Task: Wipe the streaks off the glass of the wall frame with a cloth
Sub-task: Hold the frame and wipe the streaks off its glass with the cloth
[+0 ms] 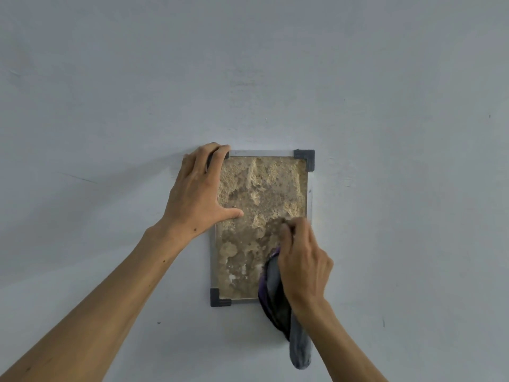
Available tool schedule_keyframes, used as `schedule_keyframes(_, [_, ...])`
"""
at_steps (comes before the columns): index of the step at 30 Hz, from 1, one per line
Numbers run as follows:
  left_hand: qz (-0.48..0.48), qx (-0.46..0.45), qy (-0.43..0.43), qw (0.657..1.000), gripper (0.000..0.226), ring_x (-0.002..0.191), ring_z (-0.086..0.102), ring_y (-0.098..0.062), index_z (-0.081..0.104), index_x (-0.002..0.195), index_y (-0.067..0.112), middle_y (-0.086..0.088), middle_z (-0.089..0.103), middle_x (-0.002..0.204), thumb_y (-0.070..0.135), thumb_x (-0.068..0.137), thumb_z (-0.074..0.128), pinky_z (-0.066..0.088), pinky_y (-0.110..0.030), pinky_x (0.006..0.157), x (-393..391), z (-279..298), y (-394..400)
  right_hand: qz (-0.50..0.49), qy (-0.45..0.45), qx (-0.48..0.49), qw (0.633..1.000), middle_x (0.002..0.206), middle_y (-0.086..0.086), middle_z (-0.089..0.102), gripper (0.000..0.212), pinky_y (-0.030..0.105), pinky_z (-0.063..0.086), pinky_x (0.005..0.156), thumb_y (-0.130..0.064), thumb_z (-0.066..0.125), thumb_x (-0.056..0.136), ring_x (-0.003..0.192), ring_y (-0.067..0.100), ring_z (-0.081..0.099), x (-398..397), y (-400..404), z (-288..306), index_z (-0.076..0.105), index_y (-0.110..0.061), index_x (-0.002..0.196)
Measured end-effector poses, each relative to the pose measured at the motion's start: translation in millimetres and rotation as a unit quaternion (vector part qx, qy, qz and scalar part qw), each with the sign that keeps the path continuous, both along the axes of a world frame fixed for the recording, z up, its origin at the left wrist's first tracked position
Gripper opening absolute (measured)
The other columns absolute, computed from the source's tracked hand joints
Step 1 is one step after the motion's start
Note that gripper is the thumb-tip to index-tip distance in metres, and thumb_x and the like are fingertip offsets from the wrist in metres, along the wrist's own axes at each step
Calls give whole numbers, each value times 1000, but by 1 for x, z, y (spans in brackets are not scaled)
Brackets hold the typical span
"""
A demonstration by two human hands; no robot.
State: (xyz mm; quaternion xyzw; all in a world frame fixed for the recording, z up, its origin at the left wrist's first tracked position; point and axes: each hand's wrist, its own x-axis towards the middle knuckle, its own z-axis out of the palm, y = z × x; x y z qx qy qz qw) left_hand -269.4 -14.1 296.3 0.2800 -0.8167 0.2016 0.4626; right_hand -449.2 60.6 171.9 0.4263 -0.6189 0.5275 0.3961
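A small wall frame point(310, 188) with a thin silver rim and dark grey corner caps hangs on the wall. Its glass point(261, 194) is mottled with beige and brown streaks and patches. My left hand point(199, 188) holds the frame's upper left corner, fingers curled over the top edge and thumb lying across the glass. My right hand point(301, 257) grips a grey and purple cloth point(272, 293) and presses it on the lower right part of the glass. The cloth's tail hangs below the frame. The lower right corner is hidden by the cloth and hand.
A plain pale grey wall point(385, 106) surrounds the frame on all sides, with a few faint marks and specks. Both forearms reach up from the bottom of the view.
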Motion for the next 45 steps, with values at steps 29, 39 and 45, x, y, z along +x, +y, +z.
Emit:
schedule_keyframes(29, [-122,224,114,960,28,96,65,2,61,119,23,13,66,115,31,94,70,60,-25,86,-15,-102,82,292,-169,148,930,78,-15,71,12,35,58,62,-40,69,97,68,3,67,-7,54,4,62,-35,87])
schedule_keyframes(39, [-204,482,202,828,22,94,72,0,77,104,41,16,78,97,53,86,72,56,-24,87,18,-116,101,422,-224,263,838,87,-8,78,28,37,64,71,-31,49,107,82,7,74,42,50,16,75,-23,104])
schedule_keyframes(45, [-86,287,139,944,27,83,68,-4,78,112,32,9,72,90,41,87,76,54,-24,77,37,-106,58,423,-153,264,853,85,-2,76,22,33,59,63,-26,53,107,73,18,71,20,43,40,72,-17,101])
